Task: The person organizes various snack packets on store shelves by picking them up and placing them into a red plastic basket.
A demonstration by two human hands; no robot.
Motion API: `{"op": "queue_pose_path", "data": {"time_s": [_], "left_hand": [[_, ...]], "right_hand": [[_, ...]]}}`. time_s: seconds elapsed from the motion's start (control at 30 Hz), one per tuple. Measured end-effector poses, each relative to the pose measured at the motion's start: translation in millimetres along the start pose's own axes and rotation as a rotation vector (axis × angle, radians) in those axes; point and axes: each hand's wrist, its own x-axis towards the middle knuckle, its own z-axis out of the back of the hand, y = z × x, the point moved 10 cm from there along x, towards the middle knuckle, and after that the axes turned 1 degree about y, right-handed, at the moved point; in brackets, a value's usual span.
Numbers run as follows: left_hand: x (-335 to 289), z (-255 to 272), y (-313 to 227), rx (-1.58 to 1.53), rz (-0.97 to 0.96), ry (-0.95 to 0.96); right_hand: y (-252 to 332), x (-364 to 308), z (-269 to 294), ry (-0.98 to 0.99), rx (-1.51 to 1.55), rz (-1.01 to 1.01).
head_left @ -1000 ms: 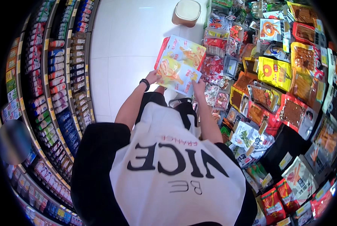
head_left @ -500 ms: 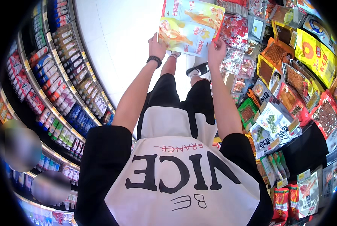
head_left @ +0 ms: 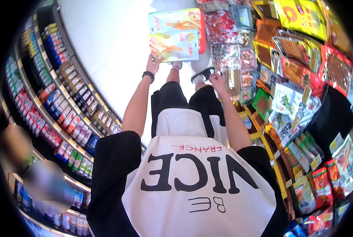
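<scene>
Looking down past the white shirt front, I find the right hand nearest to me, off the packs, its fingers curled in with the tips close together; I cannot tell if they pinch anything. A bit farther out, the left hand has its fingers closed on the bottom left corner of the flat food packs, which it holds up over the pale floor. With one hand doing all the holding, I think a firm pinch and a still wrist work best, so the packs do not slide apart or droop. The red edge on the far right side needs care, since no hand is on it. In the picture from half a second ago, both hands hold the packs; now the right one is away from them, and more of the red edge shows.
</scene>
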Motion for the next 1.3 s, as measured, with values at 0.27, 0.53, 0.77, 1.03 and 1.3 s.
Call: {"op": "queue_pose_path", "data": {"time_s": [0.27, 0.53, 0.77, 1.03, 1.3], "left_hand": [[9.1, -3.9, -32.7, 0.228, 0.019, 0.029], [-46.0, -0.1, -107.4, 0.502, -0.367, -0.13], [-293.3, -142.6, -324.7, -0.024, -0.512, 0.949], [-697.7, -134.2, -527.0, -0.325, -1.654, 1.919], [-781.5, -179.1, -498.6, -0.09, -1.668, 2.307]], "right_hand": [[-43.5, -51.7, 5.5, -0.085, 0.152, -0.105], [-36.1, -77.2, 14.7, -0.108, 0.29, -0.104], [-29.9, -107.9, 54.6, -0.127, 0.529, -0.109], [-97.3, -119.4, 119.1, -0.264, 0.549, -0.102], [-112.8, -185.1, 216.3, -0.461, 0.709, 0.323]]}}
